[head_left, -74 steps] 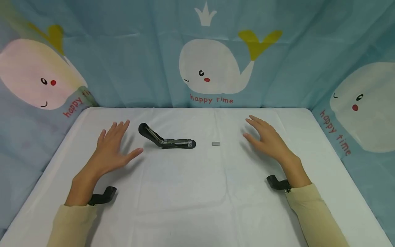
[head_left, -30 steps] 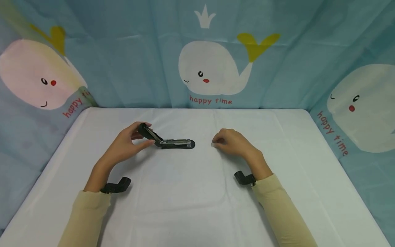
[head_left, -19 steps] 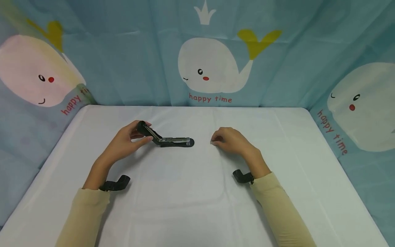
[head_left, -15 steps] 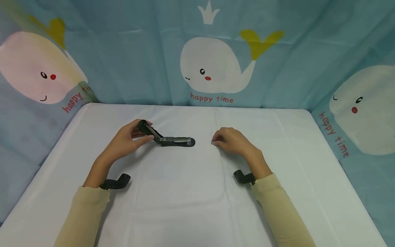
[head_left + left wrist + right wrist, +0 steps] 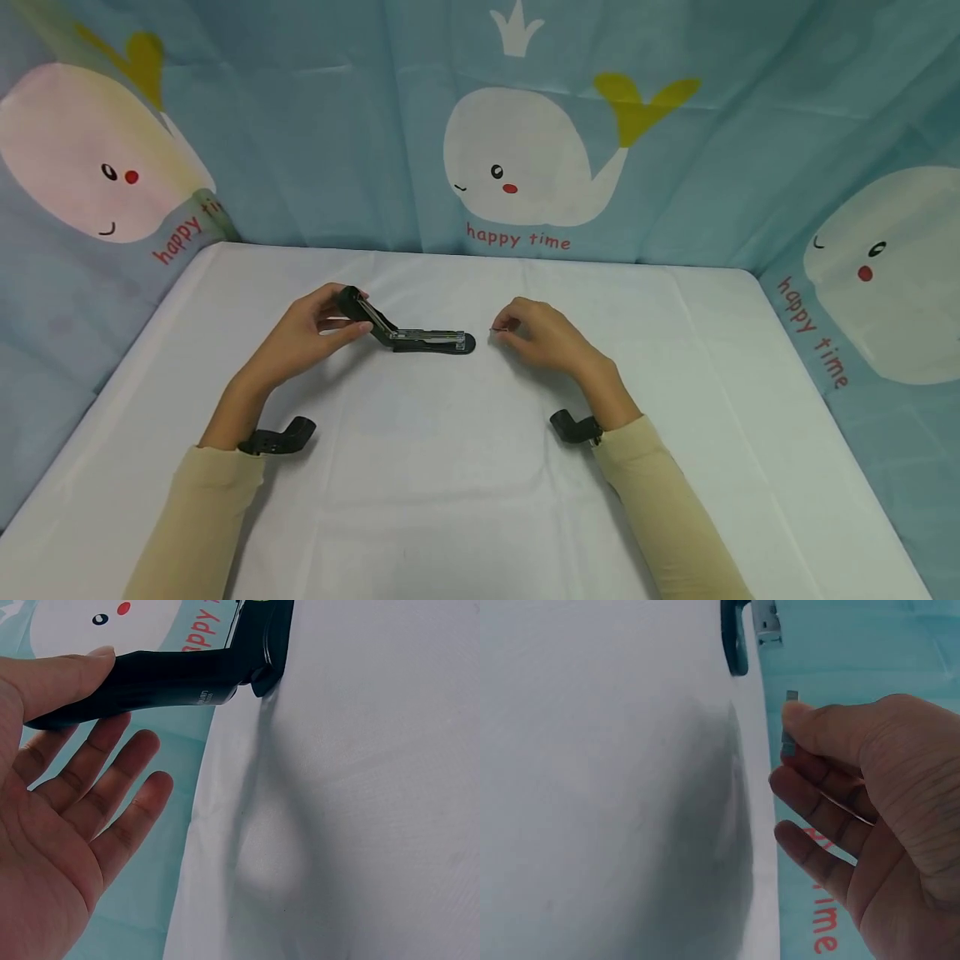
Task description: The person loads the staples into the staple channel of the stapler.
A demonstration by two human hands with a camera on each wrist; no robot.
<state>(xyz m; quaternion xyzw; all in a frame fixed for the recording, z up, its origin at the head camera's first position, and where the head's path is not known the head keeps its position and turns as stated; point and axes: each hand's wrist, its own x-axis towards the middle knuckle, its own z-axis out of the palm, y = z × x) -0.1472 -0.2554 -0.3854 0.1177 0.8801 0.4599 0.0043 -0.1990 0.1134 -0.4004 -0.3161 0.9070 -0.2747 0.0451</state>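
A black stapler (image 5: 431, 342) lies on the white table, its top arm swung up so that the metal staple channel shows. My left hand (image 5: 303, 333) pinches the raised end of that arm between thumb and fingers; in the left wrist view the thumb lies along one side of the stapler (image 5: 172, 679) and the other fingers spread below. My right hand (image 5: 540, 333) is just right of the stapler's base end. Between its thumb and index finger it holds a small grey strip of staples (image 5: 788, 745), raised off the table with its two ends showing.
The white-covered table (image 5: 450, 483) reaches back to a blue whale-print curtain (image 5: 337, 167), which also hangs along both sides. A black camera mount sits on each wrist, the left mount (image 5: 277, 437) and the right mount (image 5: 576, 427).
My right hand came in from the right, took the staple strip, lifted it and moved it left towards the stapler. My left hand moved right and took hold of the stapler's raised arm.
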